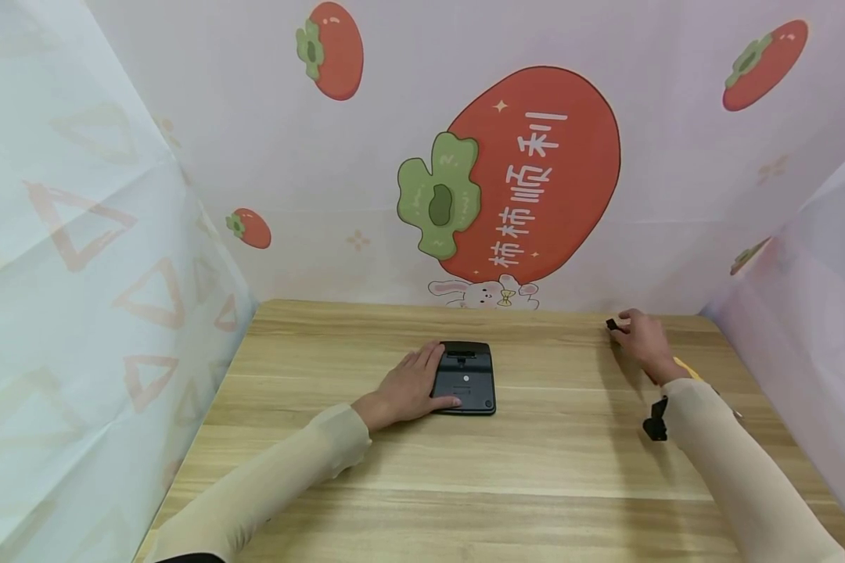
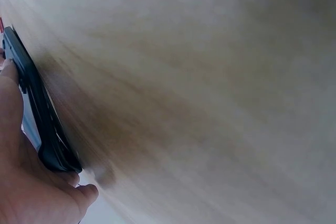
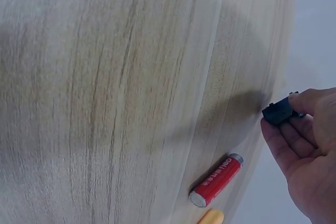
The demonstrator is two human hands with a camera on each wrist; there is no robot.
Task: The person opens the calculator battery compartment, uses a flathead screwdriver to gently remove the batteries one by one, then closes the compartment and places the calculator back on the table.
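A black calculator (image 1: 475, 391) lies face down on the wooden table, a small slot at the top of its back uncovered. My left hand (image 1: 410, 385) grips it from the left side, thumb over the near edge and fingers along the far left; the left wrist view has the hand (image 2: 31, 182) round the calculator's (image 2: 39, 103) edge. At the far right of the table, my right hand (image 1: 642, 342) pinches a small black battery cover (image 3: 278, 111) between thumb and fingers. Near that hand, a red AA battery (image 3: 218, 181) rests on the table.
A yellow-handled screwdriver (image 1: 688, 369) lies by the right wrist, partly covered by the sleeve. The wooden table (image 1: 535, 469) is bordered by a printed cloth (image 1: 359, 258) behind and at both sides. A black wrist camera mount (image 1: 655, 422) sticks out from the right sleeve.
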